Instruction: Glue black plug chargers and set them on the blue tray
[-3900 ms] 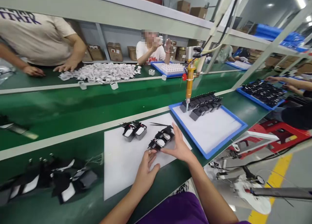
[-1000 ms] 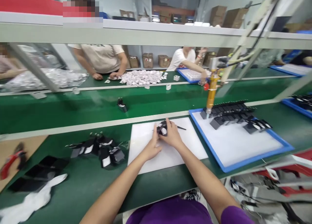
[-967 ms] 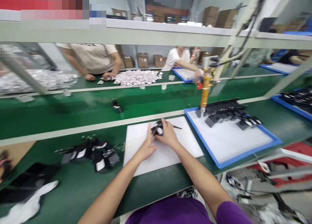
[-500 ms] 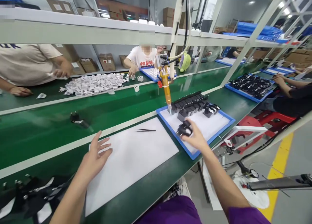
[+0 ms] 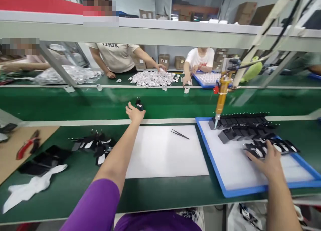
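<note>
My left hand [image 5: 135, 113] reaches over the green belt, fingers spread, close beside a black plug adapter [image 5: 139, 105] with two pins; whether it touches the adapter is unclear. At the right, my right hand [image 5: 271, 162] is inside the blue-rimmed tray [image 5: 225, 190], thumb and fingers around a black plug adapter [image 5: 255, 150] at the near end of a row. My fingers partly cover that row. Further rows of black adapters [image 5: 240, 133] stand behind it in the tray. Black tweezers [image 5: 180, 134] lie on the white sheet [image 5: 165, 157] between my hands.
An orange dispenser [image 5: 221, 98] hangs over the tray's back left corner. Several black adapters [image 5: 94, 144], a white cloth [image 5: 35, 187] and red-handled pliers [image 5: 27, 145] lie at left. Across the belt, co-workers handle white parts [image 5: 154, 78]. A shelf beam [image 5: 150, 33] crosses above.
The view has swung left. My right hand has carried its black adapter down to the row in the tray. My left hand has moved out over the belt to the lone adapter.
</note>
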### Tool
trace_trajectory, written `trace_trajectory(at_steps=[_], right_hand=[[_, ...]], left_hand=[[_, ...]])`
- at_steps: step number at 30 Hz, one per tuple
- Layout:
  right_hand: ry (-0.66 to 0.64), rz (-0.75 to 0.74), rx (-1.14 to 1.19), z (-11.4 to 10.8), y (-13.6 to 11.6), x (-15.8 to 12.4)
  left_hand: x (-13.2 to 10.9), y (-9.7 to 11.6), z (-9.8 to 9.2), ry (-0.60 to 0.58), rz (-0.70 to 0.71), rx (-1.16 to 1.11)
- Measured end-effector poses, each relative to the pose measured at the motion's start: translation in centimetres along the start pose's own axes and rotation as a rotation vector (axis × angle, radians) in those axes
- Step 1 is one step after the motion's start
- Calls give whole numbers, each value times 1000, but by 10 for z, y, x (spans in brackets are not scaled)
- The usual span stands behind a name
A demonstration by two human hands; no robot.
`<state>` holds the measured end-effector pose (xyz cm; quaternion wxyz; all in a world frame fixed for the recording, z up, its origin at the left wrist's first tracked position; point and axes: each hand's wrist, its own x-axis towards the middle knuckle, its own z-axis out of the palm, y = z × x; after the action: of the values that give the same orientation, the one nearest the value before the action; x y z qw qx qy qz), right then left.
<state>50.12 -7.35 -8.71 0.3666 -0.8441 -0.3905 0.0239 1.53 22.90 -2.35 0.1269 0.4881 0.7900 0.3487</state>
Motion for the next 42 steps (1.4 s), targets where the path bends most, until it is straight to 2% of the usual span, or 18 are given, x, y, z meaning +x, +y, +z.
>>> trace_trajectory(at_steps=[2, 4, 6, 7, 9, 12, 16, 19, 21, 23, 27, 30, 33, 35, 40, 42], right_hand=[[1, 43, -48, -9, -8, -9], [146, 35, -40, -20, -25, -17], [296, -61, -6, -29, -48, -22], [320, -109, 18, -31, -60, -22], [237, -139, 115, -30, -85, -16], [17, -97, 385, -12, -121, 2], [-248, -140, 687, 22, -164, 24], [-446, -163, 799, 37, -188, 28], [-530, -197, 837, 38, -198, 24], [-546, -201, 858, 36, -207, 14], [-534, -182, 911, 32, -224, -16], [-581, -201, 974, 30, -243, -43], [-648, -227, 1048, 28, -269, -70], [-678, -238, 1114, 27, -287, -85], [-685, -232, 1299, 30, -327, -113], [-690, -216, 1370, 34, -340, -120]], left_hand=[[13, -5, 7, -21, -44, -9], [23, -7, 14, -66, -37, -30], [31, -5, 18, -117, -8, -55], [34, -3, 19, -142, 5, -66], [37, 2, 20, -180, 27, -82], [27, 12, 21, -219, 68, -96], [-19, 24, 20, -334, 222, -139], [-70, 23, 2, -493, 380, -184], [-103, 14, -22, -611, 482, -205], [-128, -2, -50, -743, 585, -206], [-152, -39, -97, -981, 782, -106], [-155, -60, -108, -1068, 819, -29], [-159, -73, -106, -1023, 852, -98], [-163, -80, -102, -927, 843, -187], [-170, -99, -98, -739, 664, -359], [-172, -106, -97, -623, 704, -381]])
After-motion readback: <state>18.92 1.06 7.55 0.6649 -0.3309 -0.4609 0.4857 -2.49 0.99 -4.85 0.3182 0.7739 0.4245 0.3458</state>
